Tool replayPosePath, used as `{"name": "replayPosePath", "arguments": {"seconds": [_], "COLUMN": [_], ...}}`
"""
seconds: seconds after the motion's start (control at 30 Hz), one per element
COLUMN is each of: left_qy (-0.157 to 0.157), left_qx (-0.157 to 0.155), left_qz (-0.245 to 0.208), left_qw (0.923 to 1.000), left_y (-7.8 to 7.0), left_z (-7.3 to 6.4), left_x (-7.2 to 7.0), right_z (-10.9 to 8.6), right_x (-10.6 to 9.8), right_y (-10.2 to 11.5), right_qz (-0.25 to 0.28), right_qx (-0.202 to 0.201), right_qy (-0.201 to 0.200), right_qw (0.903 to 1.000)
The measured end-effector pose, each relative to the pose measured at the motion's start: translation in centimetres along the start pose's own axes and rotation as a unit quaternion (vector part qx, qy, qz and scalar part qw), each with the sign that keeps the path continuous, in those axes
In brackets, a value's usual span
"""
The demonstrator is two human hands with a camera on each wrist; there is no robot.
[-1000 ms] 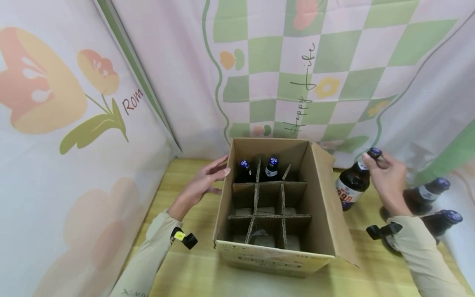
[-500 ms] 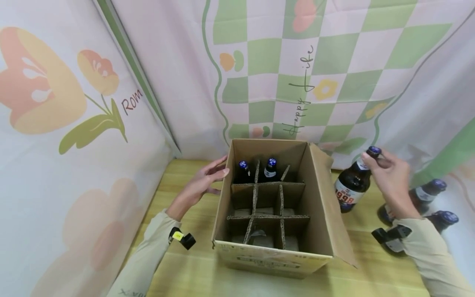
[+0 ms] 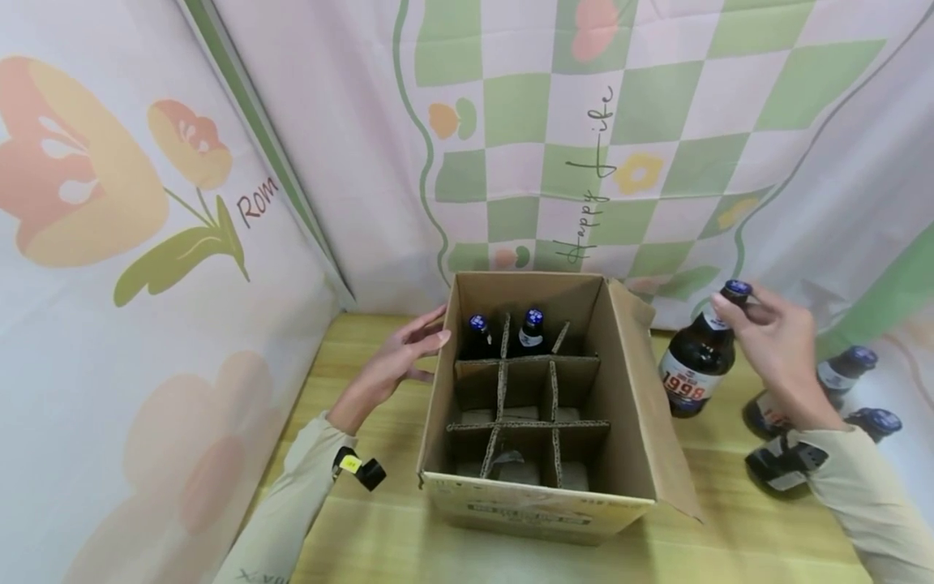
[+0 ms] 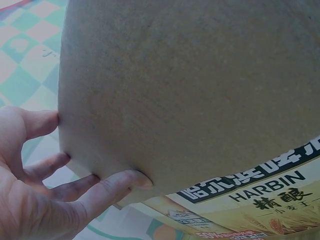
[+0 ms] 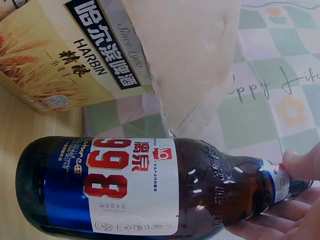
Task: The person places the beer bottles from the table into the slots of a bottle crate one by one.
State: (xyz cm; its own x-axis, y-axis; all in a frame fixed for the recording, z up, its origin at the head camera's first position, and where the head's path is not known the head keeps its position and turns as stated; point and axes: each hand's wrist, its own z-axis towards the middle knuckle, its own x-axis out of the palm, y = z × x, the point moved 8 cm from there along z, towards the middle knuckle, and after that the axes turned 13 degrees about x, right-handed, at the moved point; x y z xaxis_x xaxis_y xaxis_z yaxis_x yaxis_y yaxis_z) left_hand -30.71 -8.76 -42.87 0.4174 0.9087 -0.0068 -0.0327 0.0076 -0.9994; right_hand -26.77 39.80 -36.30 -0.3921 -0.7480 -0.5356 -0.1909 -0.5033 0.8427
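Observation:
In the head view, my right hand (image 3: 773, 349) grips a brown beer bottle (image 3: 696, 357) by its neck, just right of the cardboard box (image 3: 540, 507). The bottle tilts slightly, and its white label with a red "1998" faces the right wrist camera (image 5: 135, 190). Thumb and fingers close round the neck below the blue cap. My left hand (image 3: 394, 361) rests its fingers against the box's left side, with the fingers fairly straight. In the left wrist view the fingertips touch the outside of a plain brown flap (image 4: 175, 90).
Cardboard dividers (image 3: 529, 426) split the open box into compartments. Two blue-capped bottles (image 3: 533, 328) stand in its back row. A flap (image 3: 657, 405) hangs out on the right. Two more bottles (image 3: 846, 373) stand on the wooden table (image 3: 387, 519) by my right forearm. Patterned cloth (image 3: 591, 122) hangs behind.
My right hand has raised the bottle slightly, and its wrist has shifted a little to the right. The left hand stays against the box.

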Motion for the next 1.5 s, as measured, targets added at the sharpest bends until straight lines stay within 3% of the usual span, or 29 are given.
{"name": "replayPosePath", "arguments": {"seconds": [0.37,0.57,0.83,1.27,1.5], "left_qy": [0.004,0.003,0.004,-0.001,-0.002], "left_qx": [-0.001,0.000,0.004,0.004,0.003], "left_qz": [-0.001,0.000,-0.003,-0.006,-0.013], "left_qw": [1.0000,1.0000,1.0000,1.0000,0.9999], "left_y": [0.3,0.0,0.2,-0.1,0.0], "left_z": [0.1,0.1,0.1,0.1,0.1], "left_x": [0.1,0.2,0.2,0.0,0.0], "right_z": [-1.2,-1.5,-1.7,-2.9,-3.5], "right_x": [-0.8,-1.2,-2.1,-3.1,-3.4], "right_y": [1.6,2.8,4.6,9.7,12.3], "right_qz": [0.035,0.079,0.091,0.109,0.132], "right_qx": [-0.010,-0.025,-0.076,-0.150,-0.139], "right_qy": [0.006,-0.020,-0.070,-0.107,-0.102], "right_qw": [0.9993,0.9964,0.9905,0.9767,0.9761]}}
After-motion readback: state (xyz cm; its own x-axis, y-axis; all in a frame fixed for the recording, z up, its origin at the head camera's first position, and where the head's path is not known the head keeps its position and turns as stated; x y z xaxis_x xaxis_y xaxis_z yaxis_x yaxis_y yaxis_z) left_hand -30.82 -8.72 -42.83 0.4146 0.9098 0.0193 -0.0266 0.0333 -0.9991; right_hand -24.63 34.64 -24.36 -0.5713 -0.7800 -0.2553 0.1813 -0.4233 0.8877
